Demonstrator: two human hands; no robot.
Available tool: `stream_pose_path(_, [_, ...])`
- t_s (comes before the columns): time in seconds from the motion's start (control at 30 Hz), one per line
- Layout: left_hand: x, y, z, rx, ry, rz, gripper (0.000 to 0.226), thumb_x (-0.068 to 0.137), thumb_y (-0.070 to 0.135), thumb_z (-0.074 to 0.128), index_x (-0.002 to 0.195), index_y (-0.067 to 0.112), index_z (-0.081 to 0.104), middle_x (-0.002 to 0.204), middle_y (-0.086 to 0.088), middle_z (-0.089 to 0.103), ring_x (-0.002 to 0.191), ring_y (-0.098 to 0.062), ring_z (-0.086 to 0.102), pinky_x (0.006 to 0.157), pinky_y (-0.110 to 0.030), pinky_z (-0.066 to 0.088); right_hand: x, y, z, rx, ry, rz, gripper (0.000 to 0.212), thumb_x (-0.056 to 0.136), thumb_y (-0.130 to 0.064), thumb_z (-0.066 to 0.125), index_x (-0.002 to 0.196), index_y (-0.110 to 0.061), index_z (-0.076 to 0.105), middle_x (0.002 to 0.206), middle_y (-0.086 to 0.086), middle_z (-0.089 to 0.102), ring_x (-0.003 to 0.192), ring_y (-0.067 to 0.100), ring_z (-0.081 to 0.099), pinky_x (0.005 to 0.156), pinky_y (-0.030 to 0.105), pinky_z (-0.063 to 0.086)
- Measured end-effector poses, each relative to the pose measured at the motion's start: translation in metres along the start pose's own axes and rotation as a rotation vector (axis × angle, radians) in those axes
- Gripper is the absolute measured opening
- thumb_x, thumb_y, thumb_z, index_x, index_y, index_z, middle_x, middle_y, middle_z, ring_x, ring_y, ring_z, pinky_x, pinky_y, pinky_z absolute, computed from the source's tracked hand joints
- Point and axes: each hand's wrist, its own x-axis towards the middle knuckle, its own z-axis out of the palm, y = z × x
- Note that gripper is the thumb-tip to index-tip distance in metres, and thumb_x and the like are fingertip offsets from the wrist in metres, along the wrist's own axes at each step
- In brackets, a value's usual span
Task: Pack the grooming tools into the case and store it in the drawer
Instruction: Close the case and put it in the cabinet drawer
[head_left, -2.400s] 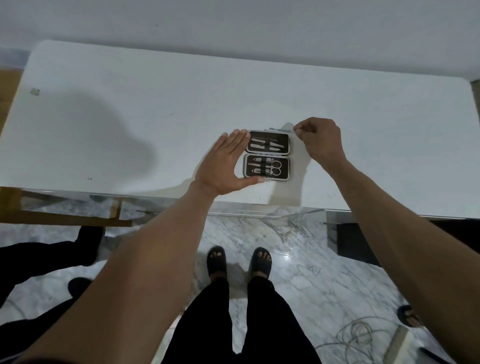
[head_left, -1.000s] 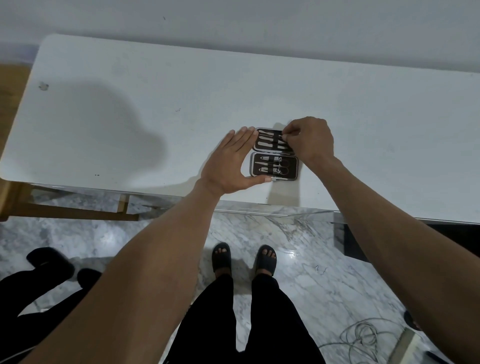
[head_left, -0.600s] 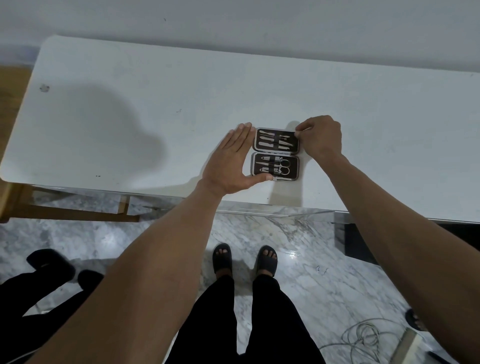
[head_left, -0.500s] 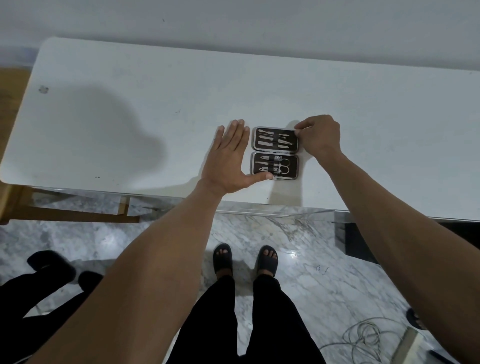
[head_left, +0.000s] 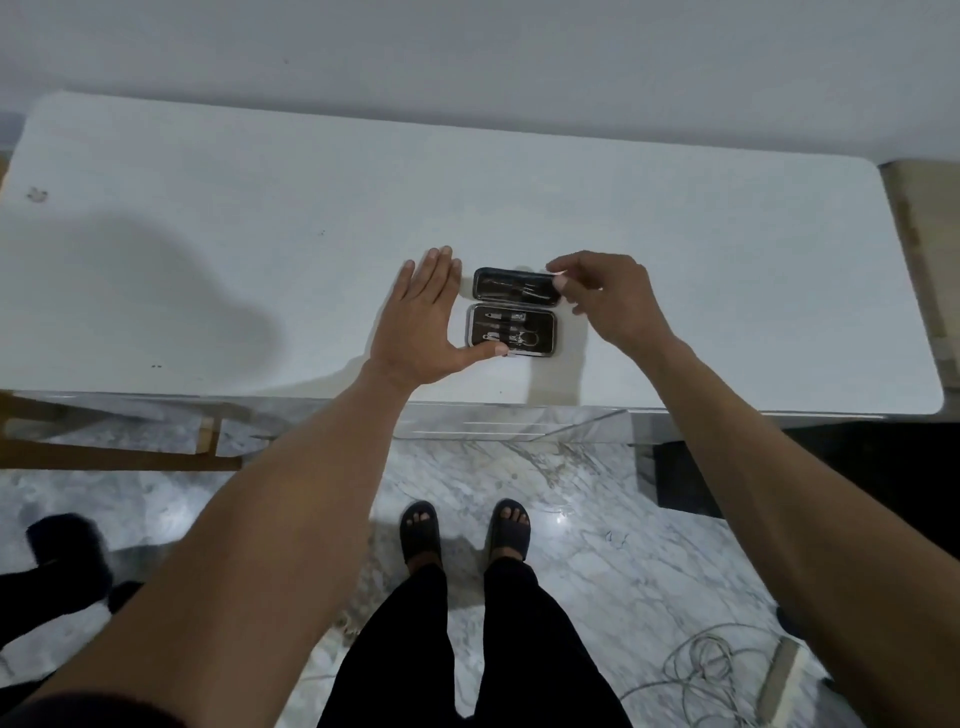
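A small black grooming case (head_left: 511, 332) lies open on the white table (head_left: 208, 260), near its front edge. Silver tools sit in both halves. The far half, the lid (head_left: 517, 285), is tilted up off the table. My right hand (head_left: 602, 296) pinches the lid's right end between thumb and fingers. My left hand (head_left: 421, 327) rests flat on the table beside the case's left side, fingers straight, with its thumb tip against the near half's front left corner.
A wall runs behind the table. Below the front edge is a marble floor with my feet in black sandals (head_left: 465, 530). A wooden frame (head_left: 119, 452) stands lower left, a coil of cable (head_left: 701, 670) lower right, another person's dark legs (head_left: 57, 566) at the left.
My right hand put the last loose tool into the far half, then took hold of the lid's right end and raised it. My left hand stayed beside the case.
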Motion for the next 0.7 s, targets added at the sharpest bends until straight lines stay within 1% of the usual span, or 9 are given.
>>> stream_pose_path(0.07, [0.0,0.0,0.0,0.014,-0.009,0.006,0.131,0.078,0.099,0.03,0.163,0.0,0.024,0.173,-0.016,0.02,0.163,-0.027,0.013,0.134,-0.048,0.009,-0.014,0.004,0.004,-0.064,0.029,-0.07,0.018,0.09,-0.018,0.067,0.106,-0.02,0.076,0.099,-0.002,0.075,0.08,0.009,0.066,0.083,0.033,0.057])
stream_pose_path(0.1, [0.001,0.0,-0.001,0.014,-0.018,0.007,0.131,0.078,0.099,0.029,0.163,0.0,0.023,0.174,-0.016,0.018,0.163,-0.027,0.012,0.134,-0.048,0.008,-0.021,0.006,0.007,-0.071,0.052,-0.086,0.019,0.09,-0.016,0.067,0.106,-0.018,0.076,0.101,-0.002,0.074,0.084,0.01,0.067,0.084,0.032,0.056])
stream_pose_path(0.17, [0.0,0.0,-0.002,0.006,-0.031,0.013,0.133,0.077,0.1,0.027,0.164,0.0,0.02,0.174,-0.015,0.015,0.163,-0.027,0.01,0.134,-0.048,0.006,-0.033,0.01,0.014,-0.093,0.08,-0.128,0.02,0.087,-0.009,0.069,0.105,-0.016,0.076,0.103,0.002,0.073,0.09,0.016,0.067,0.084,0.034,0.056])
stream_pose_path(0.27, [0.0,-0.001,-0.003,0.011,-0.06,0.026,0.137,0.074,0.102,0.027,0.165,0.001,0.015,0.175,-0.015,0.01,0.164,-0.027,0.006,0.134,-0.048,0.004,-0.048,0.025,0.027,-0.244,0.084,-0.259,0.024,0.083,-0.003,0.069,0.105,-0.011,0.075,0.104,0.007,0.07,0.092,0.023,0.067,0.084,0.035,0.055])
stream_pose_path(0.33, [0.001,-0.001,-0.003,0.019,-0.08,0.022,0.14,0.072,0.104,0.027,0.166,0.001,0.011,0.176,-0.015,0.006,0.164,-0.027,0.003,0.134,-0.048,0.003,-0.057,0.034,0.036,-0.327,0.097,-0.278,0.024,0.085,-0.002,0.067,0.107,-0.01,0.075,0.109,0.008,0.068,0.096,0.025,0.066,0.086,0.034,0.054])
stream_pose_path(0.47, [0.002,-0.001,-0.004,0.004,-0.08,0.028,0.142,0.07,0.106,0.02,0.166,0.002,0.012,0.176,-0.014,0.006,0.164,-0.026,0.003,0.134,-0.048,0.003,-0.063,0.038,0.048,-0.4,0.154,-0.266,0.025,0.086,-0.002,0.064,0.108,-0.01,0.074,0.11,0.007,0.067,0.097,0.027,0.064,0.083,0.042,0.055])
stream_pose_path(0.57, [0.0,0.0,-0.004,-0.02,-0.052,0.038,0.128,0.081,0.099,0.018,0.165,0.002,0.019,0.175,-0.013,0.013,0.164,-0.024,0.008,0.133,-0.05,0.005,-0.061,0.036,0.049,-0.349,0.173,-0.219,0.023,0.084,-0.005,0.068,0.105,-0.012,0.074,0.107,0.005,0.066,0.094,0.024,0.064,0.08,0.042,0.056])
stream_pose_path(0.63, [-0.002,0.002,-0.004,-0.066,-0.008,0.026,0.112,0.09,0.088,0.021,0.164,0.003,0.025,0.174,-0.011,0.02,0.163,-0.022,0.013,0.133,-0.05,0.007,-0.06,0.031,0.049,-0.257,0.197,-0.172,0.024,0.084,-0.015,0.071,0.108,-0.014,0.072,0.107,0.004,0.065,0.093,0.02,0.064,0.079,0.04,0.057])
stream_pose_path(0.7, [-0.009,0.006,-0.001,-0.139,0.038,-0.01,0.098,0.096,0.077,0.026,0.162,0.004,0.032,0.172,-0.011,0.026,0.162,-0.021,0.02,0.133,-0.051,0.01,-0.059,0.023,0.054,-0.236,0.216,-0.108,0.035,0.086,-0.027,0.07,0.118,-0.015,0.068,0.114,0.004,0.066,0.1,0.02,0.063,0.088,0.037,0.054])
